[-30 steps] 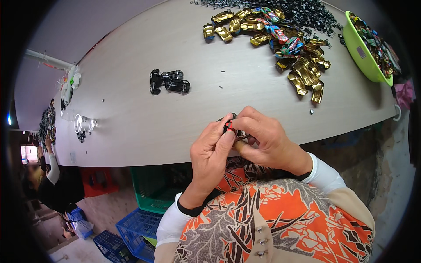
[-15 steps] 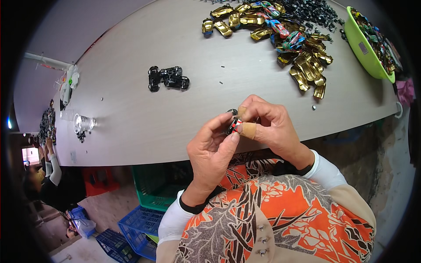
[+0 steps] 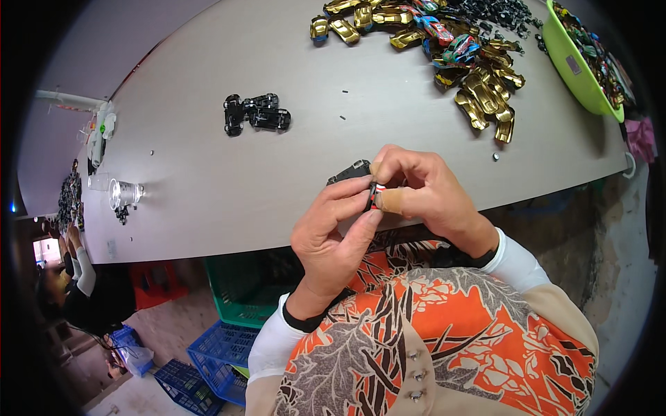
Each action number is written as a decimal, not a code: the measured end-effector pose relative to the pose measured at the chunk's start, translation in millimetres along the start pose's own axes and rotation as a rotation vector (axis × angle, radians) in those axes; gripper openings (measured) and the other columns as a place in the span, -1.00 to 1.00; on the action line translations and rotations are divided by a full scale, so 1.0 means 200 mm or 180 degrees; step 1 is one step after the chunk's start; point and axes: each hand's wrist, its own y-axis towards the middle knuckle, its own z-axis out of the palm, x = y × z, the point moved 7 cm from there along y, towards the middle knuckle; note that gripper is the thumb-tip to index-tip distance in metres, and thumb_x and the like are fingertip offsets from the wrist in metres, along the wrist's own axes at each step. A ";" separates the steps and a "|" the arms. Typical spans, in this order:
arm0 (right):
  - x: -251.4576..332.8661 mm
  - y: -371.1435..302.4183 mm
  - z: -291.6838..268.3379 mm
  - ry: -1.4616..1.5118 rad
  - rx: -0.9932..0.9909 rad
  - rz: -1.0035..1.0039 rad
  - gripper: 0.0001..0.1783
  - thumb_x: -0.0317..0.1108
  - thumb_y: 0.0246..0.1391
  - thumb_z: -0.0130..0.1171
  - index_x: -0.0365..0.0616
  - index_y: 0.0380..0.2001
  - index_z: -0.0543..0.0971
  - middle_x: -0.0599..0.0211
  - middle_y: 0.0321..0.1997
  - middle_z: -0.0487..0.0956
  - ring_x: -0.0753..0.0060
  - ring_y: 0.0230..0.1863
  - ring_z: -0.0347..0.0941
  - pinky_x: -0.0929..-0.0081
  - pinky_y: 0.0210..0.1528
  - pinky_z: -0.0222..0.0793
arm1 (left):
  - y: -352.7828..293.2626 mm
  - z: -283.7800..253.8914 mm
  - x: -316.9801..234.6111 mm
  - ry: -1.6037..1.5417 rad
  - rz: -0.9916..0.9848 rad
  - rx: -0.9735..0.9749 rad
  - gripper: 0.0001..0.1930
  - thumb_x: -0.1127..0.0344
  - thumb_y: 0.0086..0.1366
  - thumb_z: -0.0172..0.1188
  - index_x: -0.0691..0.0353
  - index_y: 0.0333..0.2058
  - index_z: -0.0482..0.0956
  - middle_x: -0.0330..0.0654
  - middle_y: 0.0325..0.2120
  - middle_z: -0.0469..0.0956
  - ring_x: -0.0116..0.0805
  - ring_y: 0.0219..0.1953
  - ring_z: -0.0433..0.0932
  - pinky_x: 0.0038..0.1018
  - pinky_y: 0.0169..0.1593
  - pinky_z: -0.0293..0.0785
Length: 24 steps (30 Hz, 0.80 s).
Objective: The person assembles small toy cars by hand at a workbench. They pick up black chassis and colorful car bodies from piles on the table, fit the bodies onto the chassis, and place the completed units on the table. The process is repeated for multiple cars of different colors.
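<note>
Just over the table's near edge, both hands are closed on a small toy car (image 3: 350, 172). Its black underside shows beyond the left fingers, and a red and white piece appears between the thumbs; most of it is hidden. My left hand (image 3: 331, 232) grips it between thumb and fingers. My right hand (image 3: 433, 191), with tape on its thumb and index finger, pinches the red and white end. Ahead and to the left on the table lie several black car chassis (image 3: 257, 114) with wheels.
Gold and coloured car shells (image 3: 485, 93) are heaped at the far right, near a pile of small black parts (image 3: 496, 15). A green basin (image 3: 579, 73) holds more pieces. A clear cup (image 3: 125, 194) stands left. Crates (image 3: 218, 360) sit below; another person (image 3: 83, 277) works at far left.
The toy car has turned in my hands, so more of its black underside shows. My fingers have shifted around it, and the view has moved slightly.
</note>
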 end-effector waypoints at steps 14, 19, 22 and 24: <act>0.03 -0.02 -0.01 -0.0016 0.0137 -0.0898 -0.90 -0.49 0.01 0.19 -0.24 -0.37 0.50 0.39 -0.29 0.37 0.64 -0.31 0.28 0.69 -0.34 0.24 | 0.03 0.03 0.08 -0.1569 -0.0954 0.0047 -0.68 0.60 0.11 0.19 0.36 -0.12 0.45 -0.09 -0.19 0.49 -0.40 -0.15 0.49 -0.52 -0.09 0.45; 0.09 -0.04 0.04 -0.0605 0.0286 -0.1210 -0.90 -0.57 -0.05 0.16 -0.25 -0.40 0.49 0.37 -0.31 0.37 0.63 -0.31 0.27 0.70 -0.34 0.22 | 0.00 0.06 0.13 -0.1868 -0.1668 0.0433 -0.66 0.55 0.13 0.20 0.34 -0.08 0.43 -0.27 -0.30 0.51 -0.58 -0.26 0.48 -0.61 -0.13 0.48; 0.13 -0.05 0.01 -0.1091 0.0216 -0.1322 -0.92 -0.56 -0.04 0.14 -0.25 -0.41 0.48 0.38 -0.33 0.38 0.64 -0.33 0.27 0.71 -0.34 0.19 | 0.00 0.06 0.11 -0.1768 -0.1822 0.0488 -0.68 0.56 0.13 0.20 0.34 -0.10 0.45 -0.28 -0.32 0.51 -0.58 -0.28 0.49 -0.62 -0.14 0.48; 0.14 -0.04 -0.05 -0.0785 0.0091 -0.0945 -0.94 -0.54 -0.02 0.12 -0.27 -0.41 0.47 0.39 -0.36 0.39 0.66 -0.38 0.25 0.72 -0.35 0.16 | 0.00 0.03 0.12 -0.1587 -0.2020 0.0548 -0.75 0.49 0.16 0.18 0.33 -0.15 0.50 -0.25 -0.33 0.52 -0.58 -0.33 0.50 -0.66 -0.25 0.45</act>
